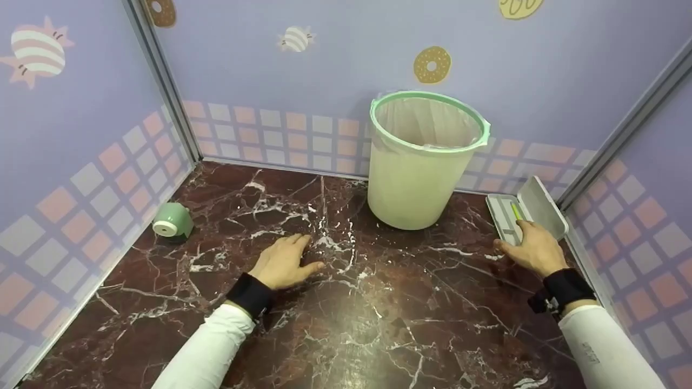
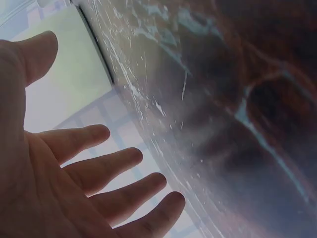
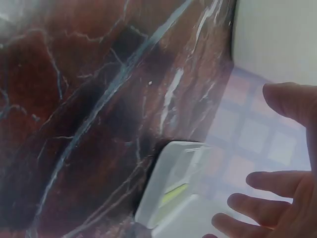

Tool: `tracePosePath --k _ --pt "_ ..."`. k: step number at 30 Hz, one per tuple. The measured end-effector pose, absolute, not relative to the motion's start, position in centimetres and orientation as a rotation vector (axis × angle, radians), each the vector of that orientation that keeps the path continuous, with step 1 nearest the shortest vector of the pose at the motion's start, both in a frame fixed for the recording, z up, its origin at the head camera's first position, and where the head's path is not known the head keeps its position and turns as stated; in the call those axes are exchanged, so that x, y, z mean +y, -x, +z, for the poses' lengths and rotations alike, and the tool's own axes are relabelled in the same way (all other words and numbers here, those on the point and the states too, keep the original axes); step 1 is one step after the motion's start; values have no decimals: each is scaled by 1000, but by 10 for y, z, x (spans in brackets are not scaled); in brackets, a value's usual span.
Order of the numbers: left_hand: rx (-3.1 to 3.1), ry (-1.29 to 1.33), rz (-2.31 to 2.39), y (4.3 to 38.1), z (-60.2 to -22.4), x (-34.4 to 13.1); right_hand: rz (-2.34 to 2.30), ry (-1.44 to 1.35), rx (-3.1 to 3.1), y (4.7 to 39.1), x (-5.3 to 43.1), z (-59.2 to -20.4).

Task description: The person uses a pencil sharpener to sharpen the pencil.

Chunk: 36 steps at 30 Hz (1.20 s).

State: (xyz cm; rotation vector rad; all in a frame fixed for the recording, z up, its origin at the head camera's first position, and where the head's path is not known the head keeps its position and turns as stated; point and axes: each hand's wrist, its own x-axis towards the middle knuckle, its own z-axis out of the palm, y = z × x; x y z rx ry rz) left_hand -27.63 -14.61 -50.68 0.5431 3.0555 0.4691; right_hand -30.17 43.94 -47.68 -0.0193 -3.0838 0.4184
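Note:
My left hand hovers over or rests on the dark marbled table, fingers extended; the left wrist view shows its fingers spread with nothing between them. Small white crumbs lie scattered just beyond it. At the right, my right hand is over the near part of a white pencil case whose lid stands raised. A yellow-green stick-like item lies inside. In the right wrist view the fingers are extended and hold nothing; the case lies beyond them.
A pale bin with a green rim and a clear liner stands against the back wall. At the far left sits a green pencil sharpener. Patterned walls enclose the table on the left, back and right.

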Motion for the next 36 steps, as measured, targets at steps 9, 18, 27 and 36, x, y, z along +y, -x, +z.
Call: tracePosePath --k 9,18,27,36 --pt "3052 -529 511 272 -511 -146 430 139 -3140 325 446 -493" --pt "3045 -512 479 273 -511 -146 431 141 -3098 340 448 -509" --pt "3026 -516 530 270 -511 -146 412 116 -3064 347 454 -519" --pt "3052 -562 528 270 -513 -148 353 66 -3093 342 459 -519"
